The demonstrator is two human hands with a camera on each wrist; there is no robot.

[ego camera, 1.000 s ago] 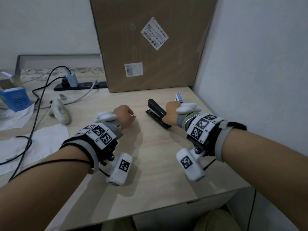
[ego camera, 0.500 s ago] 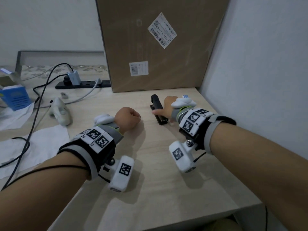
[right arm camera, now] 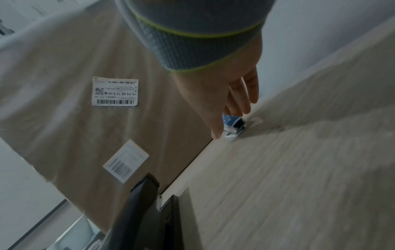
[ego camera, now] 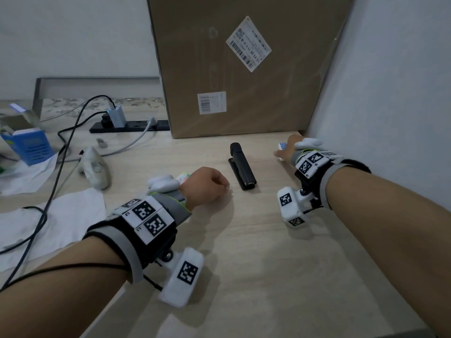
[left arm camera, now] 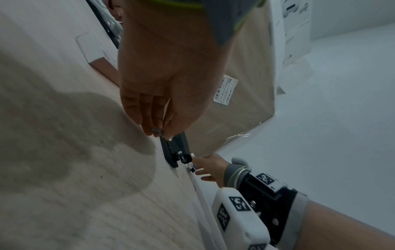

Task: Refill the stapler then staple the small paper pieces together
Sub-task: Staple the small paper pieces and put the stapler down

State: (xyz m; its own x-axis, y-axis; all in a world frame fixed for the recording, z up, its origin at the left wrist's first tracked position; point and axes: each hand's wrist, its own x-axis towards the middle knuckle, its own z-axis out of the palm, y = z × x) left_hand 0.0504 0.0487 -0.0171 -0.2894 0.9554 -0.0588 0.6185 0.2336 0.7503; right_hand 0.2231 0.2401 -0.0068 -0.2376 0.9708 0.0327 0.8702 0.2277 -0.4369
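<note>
Pale wood-grain desk (ego camera: 256,252) is seen filling the lower frame, met by a white wall at right. "15-Y5-EE 15-X-32" can be read on the cardboard box (ego camera: 231,93). The black stapler (ego camera: 241,167) lies at centre. A small grey staple strip (left arm camera: 156,130) is pinched by the left hand (ego camera: 207,182). The right hand (ego camera: 289,148), fingers extended, reaches a blurred blue-and-white box (right arm camera: 233,125); contact cannot be told.

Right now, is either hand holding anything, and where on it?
Left hand pinches a small grey staple strip by its end, at the fingertips. Right hand reaches at the small blue box; whether it grips cannot be told.
</note>
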